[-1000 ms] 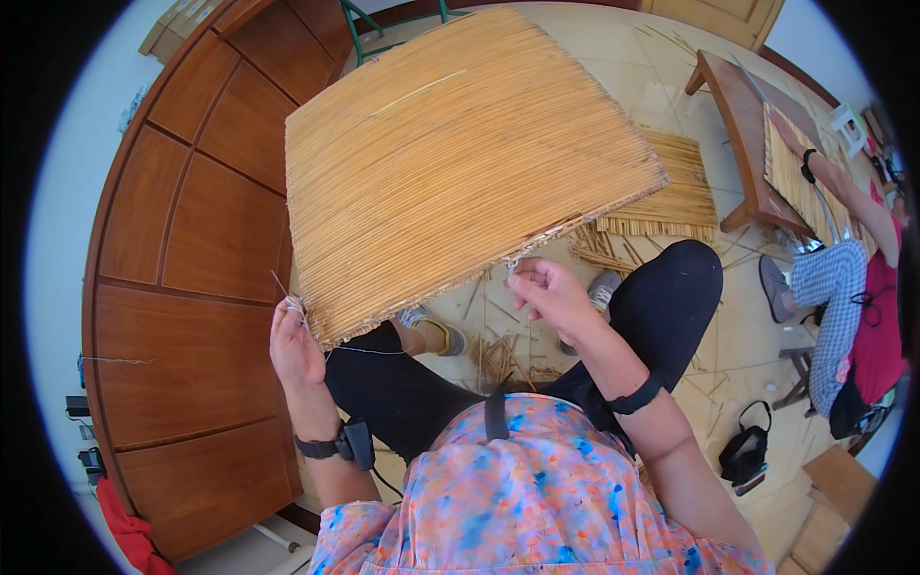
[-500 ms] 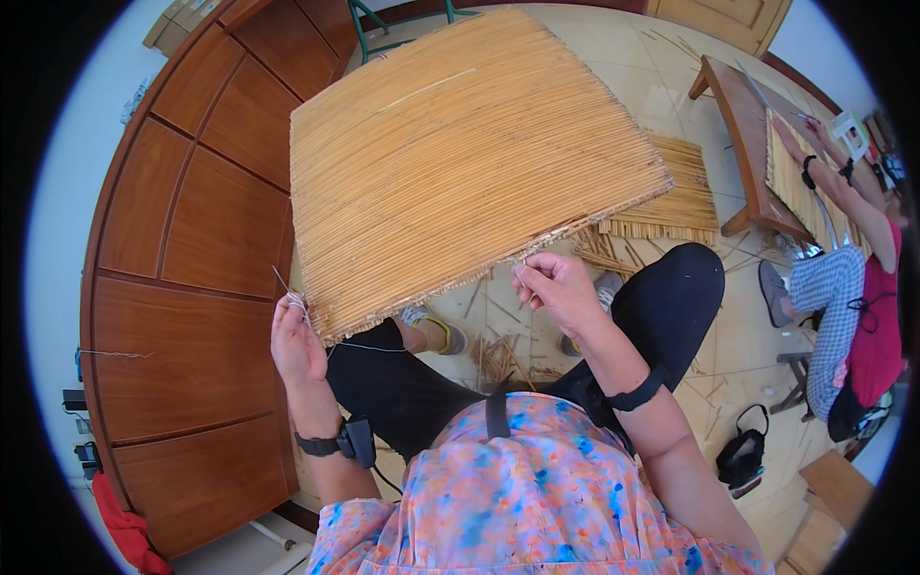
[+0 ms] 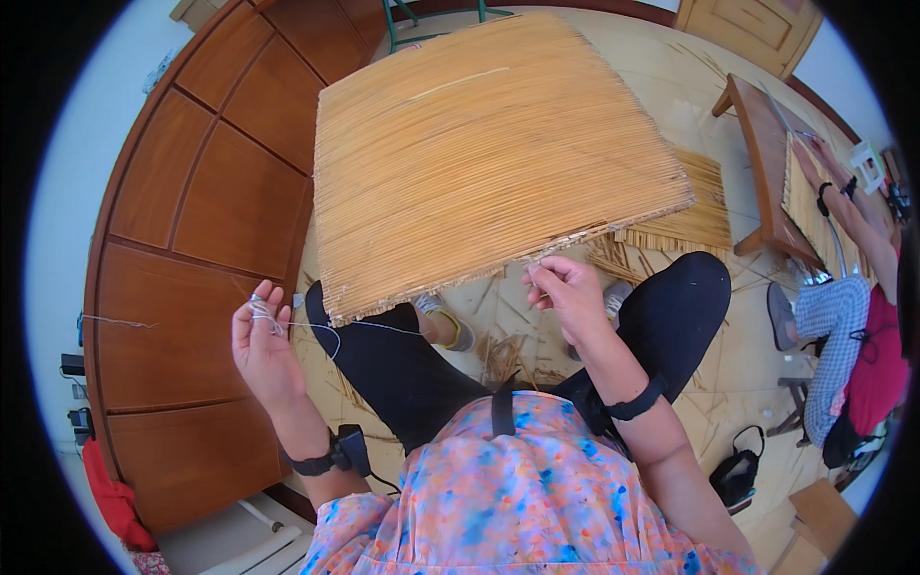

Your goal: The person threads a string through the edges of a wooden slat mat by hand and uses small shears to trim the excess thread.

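Note:
A large mat of straw-coloured stalks (image 3: 498,163), bound in close rows, spreads before me, its near edge above my lap. My left hand (image 3: 266,350) is off the mat's near left corner, fingers curled, with white thread (image 3: 265,314) looped around them. From there the thread runs slack to the right, below the mat's edge. My right hand (image 3: 565,292) is closed in a pinch at the near edge, right of its middle. A small whitish bit shows at those fingertips; whether it is thread cannot be made out.
More stalks (image 3: 700,196) lie on the floor beyond the mat, with scraps (image 3: 500,359) between my feet. A wooden cabinet (image 3: 240,192) stands left. At right, another person (image 3: 848,307) works at a wooden table (image 3: 757,144); a black bag (image 3: 736,474) lies nearby.
My left hand has moved left and down, away from the mat's corner, drawing thread with it. My right hand stays at the near edge. The whole view has shifted slightly.

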Available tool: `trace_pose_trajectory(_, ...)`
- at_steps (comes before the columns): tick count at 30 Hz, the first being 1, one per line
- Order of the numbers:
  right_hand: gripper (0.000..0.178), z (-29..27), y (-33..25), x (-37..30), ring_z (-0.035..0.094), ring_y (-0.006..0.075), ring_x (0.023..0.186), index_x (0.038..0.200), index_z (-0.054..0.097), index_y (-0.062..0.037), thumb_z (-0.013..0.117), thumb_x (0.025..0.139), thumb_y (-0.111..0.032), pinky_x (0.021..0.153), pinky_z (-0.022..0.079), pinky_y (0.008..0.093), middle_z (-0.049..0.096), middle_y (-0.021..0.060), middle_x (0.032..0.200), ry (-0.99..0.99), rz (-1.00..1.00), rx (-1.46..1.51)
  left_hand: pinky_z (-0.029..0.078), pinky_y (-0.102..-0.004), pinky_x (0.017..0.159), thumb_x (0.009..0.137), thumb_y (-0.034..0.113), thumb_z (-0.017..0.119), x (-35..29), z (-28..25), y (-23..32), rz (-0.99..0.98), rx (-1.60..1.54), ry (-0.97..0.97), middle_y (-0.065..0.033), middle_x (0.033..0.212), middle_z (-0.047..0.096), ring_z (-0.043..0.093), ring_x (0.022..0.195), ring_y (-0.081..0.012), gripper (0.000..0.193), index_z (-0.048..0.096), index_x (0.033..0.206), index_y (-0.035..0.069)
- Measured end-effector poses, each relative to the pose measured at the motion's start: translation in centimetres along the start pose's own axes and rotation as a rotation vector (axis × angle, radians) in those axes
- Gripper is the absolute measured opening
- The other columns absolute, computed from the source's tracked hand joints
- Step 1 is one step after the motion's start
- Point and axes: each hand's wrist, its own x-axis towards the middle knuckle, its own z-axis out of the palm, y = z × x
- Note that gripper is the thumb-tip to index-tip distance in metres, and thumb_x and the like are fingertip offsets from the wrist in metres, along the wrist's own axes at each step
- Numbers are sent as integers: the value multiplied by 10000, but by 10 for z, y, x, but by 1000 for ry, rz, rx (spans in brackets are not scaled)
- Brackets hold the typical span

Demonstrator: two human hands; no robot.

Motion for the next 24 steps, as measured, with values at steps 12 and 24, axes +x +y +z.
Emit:
trace_pose_trajectory(12,133,2,0,-2,554,58,568,857,626,-30,590,843,-158,498,414,181,625,24,769,22,-30,29,440,-279,803,860,-10,516,-34,1,83,596,136,-112,-146,1086,540,535,941,-189,137,584,979,-19)
trace_pose_trajectory(24,156,3,0,-9,548,61,562,836,641,-2,596,821,-151,489,408,192,626,34,737,57,-41,21,386,-231,613,861,16,542,5,107,82,455,174,-441,-90,906,543,488,736,-125,114,571,961,-31)
